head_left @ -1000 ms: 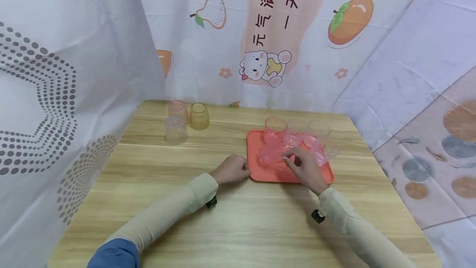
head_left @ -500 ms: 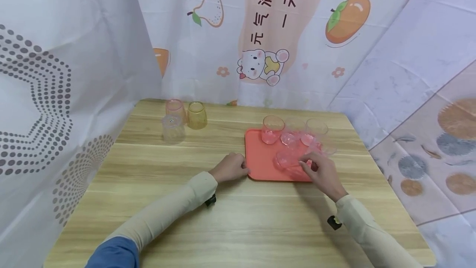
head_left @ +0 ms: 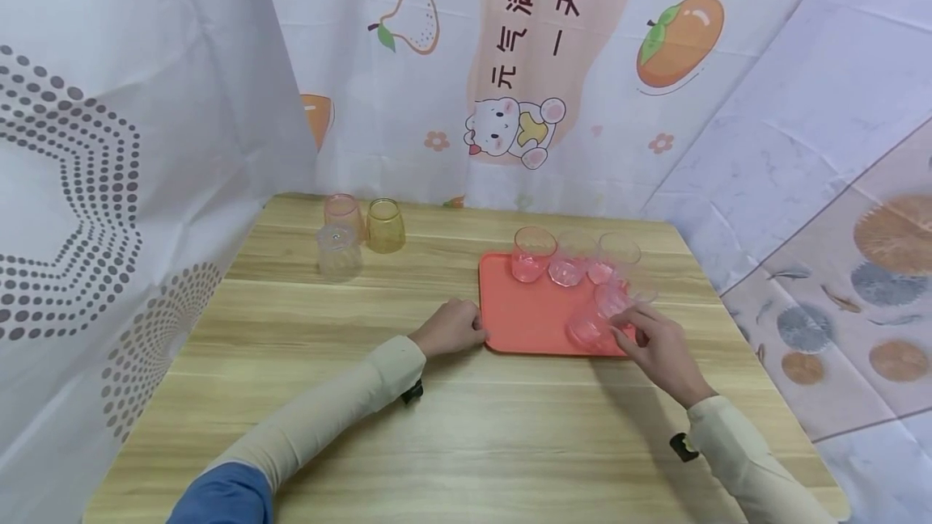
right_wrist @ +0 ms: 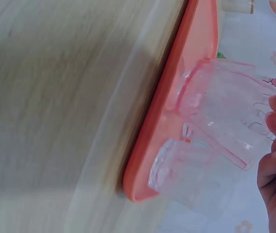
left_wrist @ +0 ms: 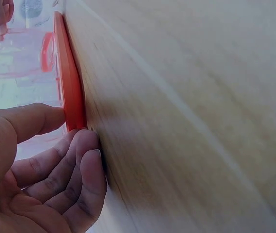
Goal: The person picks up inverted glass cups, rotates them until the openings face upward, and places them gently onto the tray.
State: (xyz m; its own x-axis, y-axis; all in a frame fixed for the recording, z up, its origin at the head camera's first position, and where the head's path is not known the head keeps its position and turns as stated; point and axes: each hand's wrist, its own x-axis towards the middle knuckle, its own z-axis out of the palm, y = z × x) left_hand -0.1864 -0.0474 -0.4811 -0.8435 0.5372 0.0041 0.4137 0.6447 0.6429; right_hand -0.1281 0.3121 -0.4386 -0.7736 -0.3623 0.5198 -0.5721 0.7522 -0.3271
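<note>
My right hand [head_left: 658,346] pinches a see-through drinking glass [head_left: 586,328] with a pinkish tint, over the front right of the red tray [head_left: 510,315]. In the right wrist view, the glass [right_wrist: 225,104] tilts, its lower end close over the tray, and my fingers are at its upper rim. Directly behind it stands another clear glass [head_left: 615,294]. Along the tray's back edge sit a pink-tinted glass [head_left: 534,255] and two clear ones. My left hand [head_left: 450,328] grips the tray's near left corner; in the left wrist view, thumb and fingers pinch the tray edge [left_wrist: 71,82].
At the table's far left, a pink glass [head_left: 342,209], a yellow glass [head_left: 386,229] and a clear upside-down glass [head_left: 339,255] stand close together. Printed curtains [head_left: 408,128] hang behind and on both sides of the wooden table [head_left: 466,443].
My right hand has carried the held glass rightward across the tray toward its front right corner. My left hand has stayed at the tray corner. The head view has shifted slightly.
</note>
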